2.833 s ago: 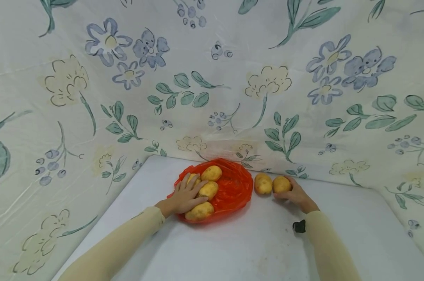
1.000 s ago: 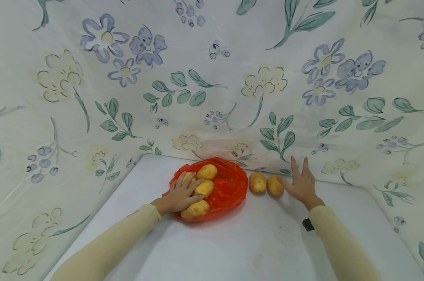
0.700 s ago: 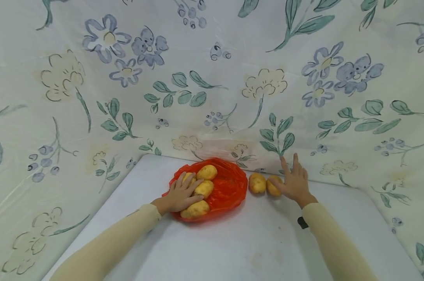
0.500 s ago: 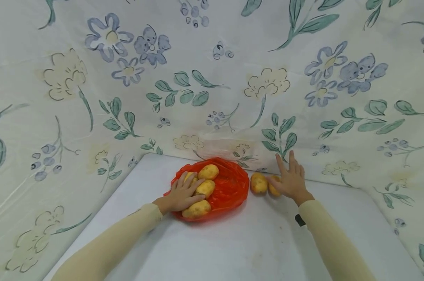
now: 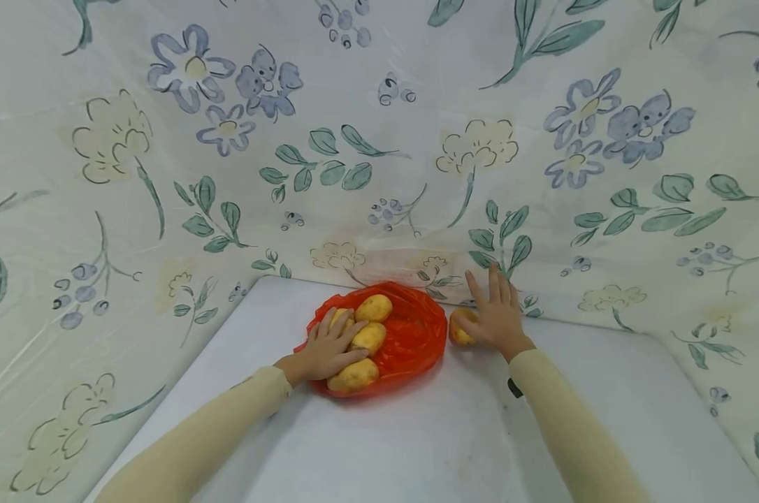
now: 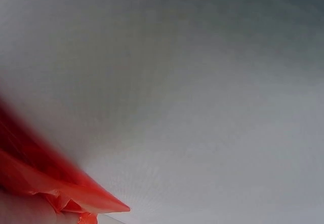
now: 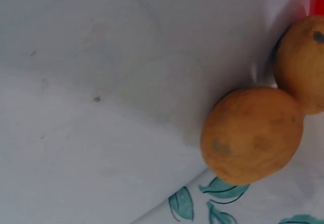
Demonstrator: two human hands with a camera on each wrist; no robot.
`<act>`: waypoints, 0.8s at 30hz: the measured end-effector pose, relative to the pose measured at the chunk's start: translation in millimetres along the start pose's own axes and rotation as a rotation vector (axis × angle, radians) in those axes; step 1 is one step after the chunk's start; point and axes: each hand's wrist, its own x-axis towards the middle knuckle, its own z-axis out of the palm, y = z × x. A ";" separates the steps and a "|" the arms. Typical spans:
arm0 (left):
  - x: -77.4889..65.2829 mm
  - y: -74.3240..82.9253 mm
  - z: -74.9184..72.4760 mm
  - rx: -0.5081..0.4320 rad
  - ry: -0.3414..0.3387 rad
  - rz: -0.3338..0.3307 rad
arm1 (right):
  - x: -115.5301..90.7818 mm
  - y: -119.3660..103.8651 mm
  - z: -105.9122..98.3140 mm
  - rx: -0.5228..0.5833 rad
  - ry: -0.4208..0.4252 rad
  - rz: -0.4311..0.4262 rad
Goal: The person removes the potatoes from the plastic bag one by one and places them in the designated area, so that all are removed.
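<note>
A red plastic bag (image 5: 420, 339) lies spread on the white table with several yellow potatoes (image 5: 368, 339) on its left part. My left hand (image 5: 325, 351) rests over these potatoes, fingers spread, partly covering one of them. In the left wrist view only a fold of the bag (image 6: 66, 188) and a bit of skin show at the lower left. Right of the bag, my right hand (image 5: 499, 320) hovers with spread fingers over two loose potatoes. It partly covers one potato (image 5: 460, 330) and hides the other in the head view. The right wrist view shows both, a nearer potato (image 7: 253, 135) touching another potato (image 7: 304, 67).
Behind the table (image 5: 379, 447) hangs a floral-printed sheet (image 5: 411, 175), which also runs down both sides. Its lower edge meets the table just past the bag and potatoes. A small black object (image 5: 515, 388) shows beside the right sleeve.
My right hand has let go of the outer loose potato, lifted with fingers spread, then moved left over the loose pair. My left hand has stayed on the bagged potatoes.
</note>
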 end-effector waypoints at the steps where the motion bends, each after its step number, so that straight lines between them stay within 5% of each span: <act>1: 0.6 -1.1 0.6 0.007 0.000 -0.002 | 2.2 -3.0 0.0 0.001 -0.005 -0.005; 8: -1.2 0.7 2.0 0.002 -0.015 -0.013 | 4.1 -20.2 -0.6 -0.007 -0.055 -0.037; 16: 0.0 1.1 11.0 -0.008 0.011 -0.003 | -1.9 -23.5 15.5 -0.032 0.029 -0.118; 24: -4.1 -0.1 6.0 -0.012 0.016 -0.024 | -1.1 -37.0 21.8 -0.045 -0.018 -0.139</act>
